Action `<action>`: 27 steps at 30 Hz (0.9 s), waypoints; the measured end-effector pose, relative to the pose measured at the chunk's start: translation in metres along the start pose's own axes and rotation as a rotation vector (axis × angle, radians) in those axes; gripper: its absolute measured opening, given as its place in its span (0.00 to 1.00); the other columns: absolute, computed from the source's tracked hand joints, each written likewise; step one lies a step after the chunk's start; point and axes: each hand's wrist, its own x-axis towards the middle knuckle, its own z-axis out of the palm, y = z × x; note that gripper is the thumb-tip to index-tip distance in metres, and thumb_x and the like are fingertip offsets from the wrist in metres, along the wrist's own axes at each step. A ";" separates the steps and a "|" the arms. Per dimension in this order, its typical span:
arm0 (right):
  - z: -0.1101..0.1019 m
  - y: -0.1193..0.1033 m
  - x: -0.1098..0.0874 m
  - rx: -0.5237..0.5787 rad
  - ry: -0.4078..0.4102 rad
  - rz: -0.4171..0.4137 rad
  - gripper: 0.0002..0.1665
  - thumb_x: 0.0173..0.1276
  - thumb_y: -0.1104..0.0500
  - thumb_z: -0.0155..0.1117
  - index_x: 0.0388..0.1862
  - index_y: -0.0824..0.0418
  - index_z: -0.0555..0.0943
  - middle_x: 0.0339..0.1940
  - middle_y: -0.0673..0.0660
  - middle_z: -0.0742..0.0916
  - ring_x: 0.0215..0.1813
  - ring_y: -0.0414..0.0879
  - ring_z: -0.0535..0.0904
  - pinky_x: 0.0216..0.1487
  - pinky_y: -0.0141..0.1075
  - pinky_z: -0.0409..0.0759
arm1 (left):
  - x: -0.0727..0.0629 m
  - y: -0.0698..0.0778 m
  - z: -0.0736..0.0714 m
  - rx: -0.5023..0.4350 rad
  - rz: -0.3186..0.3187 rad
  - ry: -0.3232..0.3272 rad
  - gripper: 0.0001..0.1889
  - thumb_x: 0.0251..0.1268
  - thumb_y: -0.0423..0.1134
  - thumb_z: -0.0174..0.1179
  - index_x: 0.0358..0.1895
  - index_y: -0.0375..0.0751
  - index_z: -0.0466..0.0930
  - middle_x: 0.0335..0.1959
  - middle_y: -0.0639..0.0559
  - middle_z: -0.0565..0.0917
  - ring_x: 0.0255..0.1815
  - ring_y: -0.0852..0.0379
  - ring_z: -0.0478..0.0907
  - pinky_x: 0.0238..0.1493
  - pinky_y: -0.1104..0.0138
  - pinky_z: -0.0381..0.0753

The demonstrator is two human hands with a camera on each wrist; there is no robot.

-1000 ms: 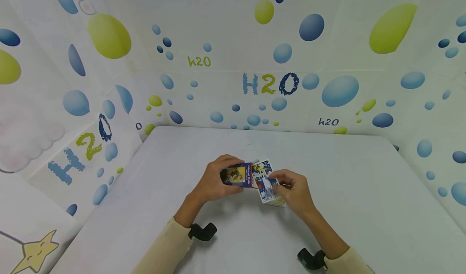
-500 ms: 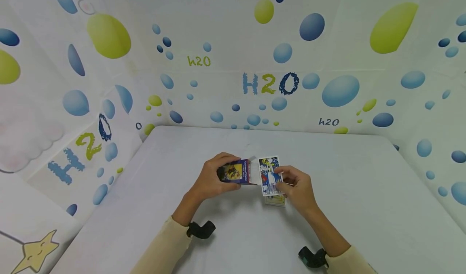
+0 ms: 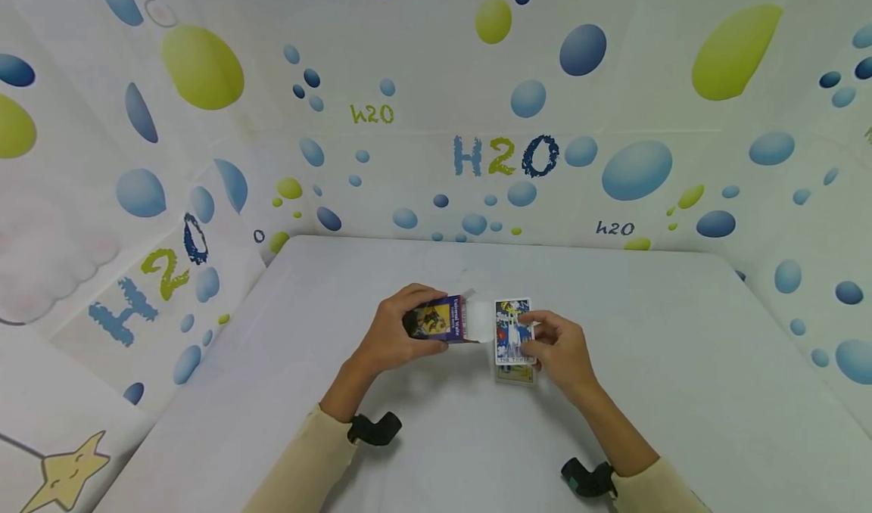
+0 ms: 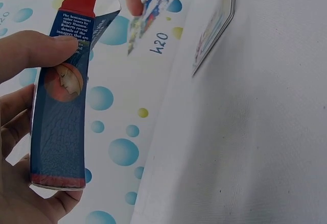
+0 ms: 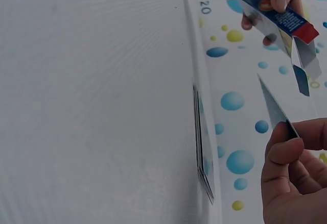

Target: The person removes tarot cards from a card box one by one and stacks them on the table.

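Note:
My left hand (image 3: 384, 335) grips a blue and purple tarot card box (image 3: 437, 320) lying sideways. Its flap end faces right and stands open; in the left wrist view the thumb presses the narrow side of the box (image 4: 64, 117). With thumb and fingers, my right hand (image 3: 564, 352) pinches a picture tarot card (image 3: 511, 331), apart from the box. The right wrist view shows that card (image 5: 274, 105) edge-on and thin. Below it a small stack of cards (image 3: 515, 377) lies on the table, partly hidden by the held card.
The white-covered table (image 3: 327, 286) stretches around both hands. Behind it hangs a white backdrop (image 3: 436, 66) printed with blue and green drops. Black wrist mounts (image 3: 376, 428) sit near each sleeve.
The card in my right hand has moved right, away from the box opening, and turned from tilted to upright. My left hand and the box have shifted slightly left and up.

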 end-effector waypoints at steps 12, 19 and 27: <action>0.000 0.006 0.004 -0.103 -0.042 0.160 0.21 0.57 0.73 0.68 0.51 0.64 0.84 0.27 0.58 0.79 0.22 0.47 0.75 0.23 0.38 0.81 | 0.000 0.001 -0.001 -0.005 -0.009 0.000 0.35 0.43 0.38 0.79 0.62 0.48 0.82 0.59 0.55 0.80 0.57 0.54 0.75 0.60 0.54 0.78; 0.002 0.005 0.005 -0.128 -0.039 0.222 0.21 0.57 0.71 0.68 0.51 0.65 0.84 0.28 0.57 0.79 0.22 0.47 0.76 0.23 0.36 0.79 | -0.001 0.001 0.000 -0.006 -0.013 -0.004 0.35 0.43 0.38 0.79 0.62 0.48 0.82 0.58 0.55 0.80 0.57 0.54 0.75 0.60 0.54 0.78; 0.002 0.008 0.005 -0.132 -0.063 0.249 0.21 0.59 0.71 0.67 0.53 0.66 0.84 0.29 0.57 0.79 0.21 0.47 0.75 0.22 0.35 0.77 | 0.000 0.002 0.000 -0.003 -0.006 0.000 0.35 0.43 0.38 0.80 0.62 0.48 0.82 0.58 0.55 0.80 0.57 0.54 0.75 0.60 0.54 0.79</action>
